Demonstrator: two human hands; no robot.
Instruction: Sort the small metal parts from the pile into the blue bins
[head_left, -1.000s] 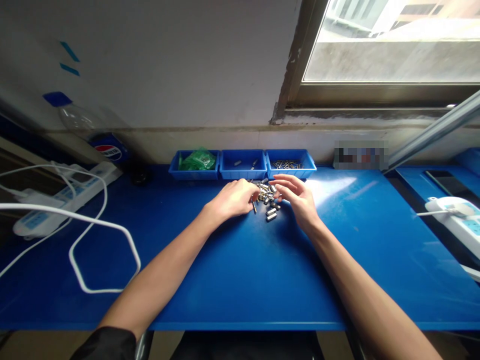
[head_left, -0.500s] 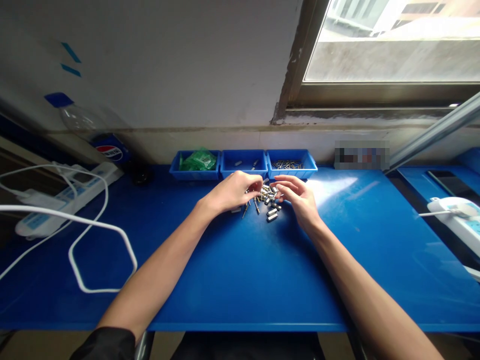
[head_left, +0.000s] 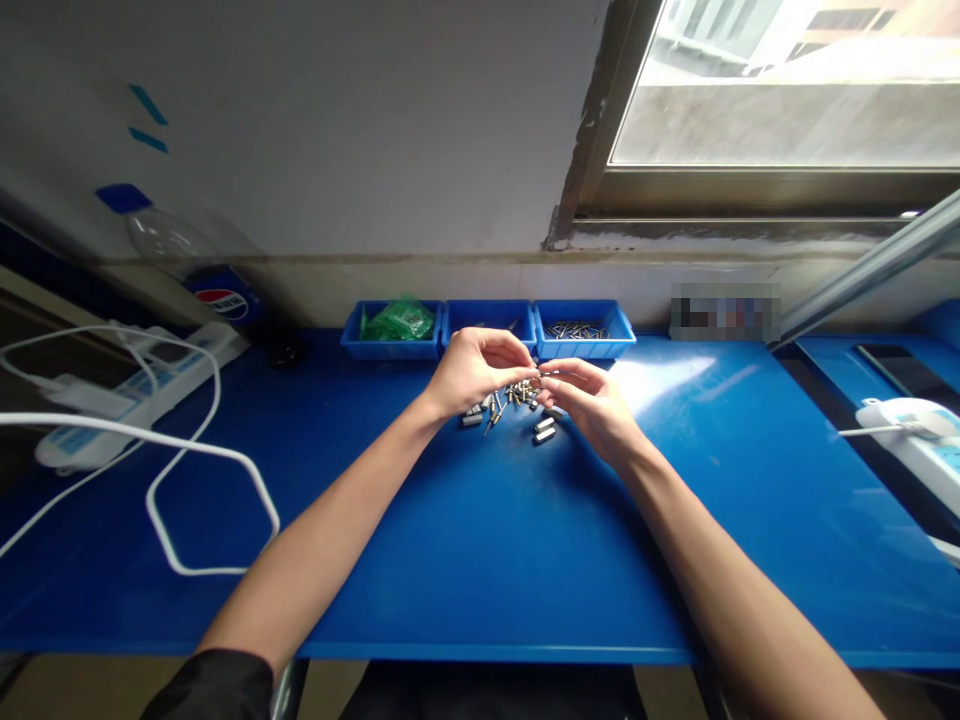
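Note:
A heap of small metal pins and sleeves (head_left: 517, 405) lies on the blue table (head_left: 480, 540) in front of three blue bins. My left hand (head_left: 472, 370) is raised just above the heap, fingers pinched on a small metal part. My right hand (head_left: 589, 400) meets it fingertip to fingertip, also pinched on a small metal part. The two hands touch at about the heap's top; what exactly sits between the fingertips is too small to name.
Three blue bins stand at the wall: the left bin (head_left: 390, 330) holds green bags, the middle bin (head_left: 489, 322) a few parts, the right bin (head_left: 581, 330) many pins. A power strip (head_left: 127, 395) with white cables (head_left: 187, 480) and a bottle (head_left: 187, 260) are left; another strip (head_left: 911, 435) right.
My left hand has lifted off the heap and moved right with a part; my right hand has closed and come to meet it. A few parts now lie uncovered at the left of the heap.

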